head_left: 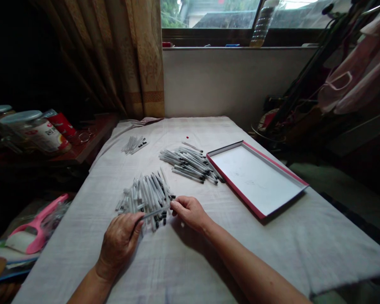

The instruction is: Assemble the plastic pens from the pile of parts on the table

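- Two hands pinch one pen (155, 212): your left hand (120, 240) on the end away from the tray (256, 179), your right hand (190, 213) on the end nearer to it.
- Keep it level above the pile (145, 194) left of the tray; better do not twist.

Thin grey pen (156, 212) held nearly level beside the pile (144, 195).

- Left hand (120, 240), lower centre-left of the frame: bare, broad across the back, creased at the knuckles.
- Right hand (190, 212), just right of it: bare, fingers (177, 206) uncovered.
- Forearms (240, 261): uncovered right down to the bottom edge.
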The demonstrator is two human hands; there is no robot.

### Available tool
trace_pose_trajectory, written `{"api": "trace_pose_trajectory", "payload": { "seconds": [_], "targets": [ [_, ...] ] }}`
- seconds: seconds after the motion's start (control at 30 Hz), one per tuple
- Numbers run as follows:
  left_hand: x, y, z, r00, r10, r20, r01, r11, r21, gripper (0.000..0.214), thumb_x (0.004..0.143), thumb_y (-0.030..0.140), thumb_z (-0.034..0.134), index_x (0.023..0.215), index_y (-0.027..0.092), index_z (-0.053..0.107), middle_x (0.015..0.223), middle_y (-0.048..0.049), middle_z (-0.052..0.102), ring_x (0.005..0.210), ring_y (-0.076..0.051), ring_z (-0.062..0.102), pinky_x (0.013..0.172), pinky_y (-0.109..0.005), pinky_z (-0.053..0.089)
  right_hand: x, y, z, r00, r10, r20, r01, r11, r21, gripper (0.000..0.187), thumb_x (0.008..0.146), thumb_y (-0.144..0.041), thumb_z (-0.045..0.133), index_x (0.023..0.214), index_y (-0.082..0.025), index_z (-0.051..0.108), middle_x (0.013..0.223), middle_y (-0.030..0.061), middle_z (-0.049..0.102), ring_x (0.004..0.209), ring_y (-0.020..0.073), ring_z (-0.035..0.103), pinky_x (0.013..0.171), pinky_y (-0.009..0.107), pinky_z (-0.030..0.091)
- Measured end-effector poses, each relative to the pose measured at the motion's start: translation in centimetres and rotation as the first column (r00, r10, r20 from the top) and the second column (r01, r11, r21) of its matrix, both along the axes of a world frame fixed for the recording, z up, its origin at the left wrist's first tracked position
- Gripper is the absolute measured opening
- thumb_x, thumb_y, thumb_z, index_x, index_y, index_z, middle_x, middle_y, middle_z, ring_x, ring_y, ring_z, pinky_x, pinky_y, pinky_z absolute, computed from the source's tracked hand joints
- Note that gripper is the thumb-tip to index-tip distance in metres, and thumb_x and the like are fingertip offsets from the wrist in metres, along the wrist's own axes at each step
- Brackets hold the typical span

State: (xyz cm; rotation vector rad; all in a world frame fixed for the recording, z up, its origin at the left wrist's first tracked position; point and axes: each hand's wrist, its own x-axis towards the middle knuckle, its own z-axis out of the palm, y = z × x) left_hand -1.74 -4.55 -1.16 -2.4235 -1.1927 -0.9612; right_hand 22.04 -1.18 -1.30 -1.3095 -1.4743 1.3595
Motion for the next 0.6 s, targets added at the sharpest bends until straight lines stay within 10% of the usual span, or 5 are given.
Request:
{"api": "trace_pose_trajectory", "payload": {
  "seconds": [0.6],
  "targets": [
    [-0.05, -0.01, -0.19, 1.000, 0.004, 0.013, -0.004, 0.999, -0.037, 0.015, 0.096, 0.025, 0.053, 0.107, 0.021, 0.061, 0.086, -0.0035, 0.071, 0.079, -0.019, 0.066, 0.078, -0.031, 0.049, 0.08, -0.24, -0.46, 0.999, 0.012, -0.044, -0.012, 1.000, -0.003, 0.026, 0.087, -0.034, 0.056, 0.068, -0.018, 0.063, 0.059, -0.0016, 0.062, 0.051, 0.0101, 0.052, 0.052, 0.021, 0.041]
  ]
}}
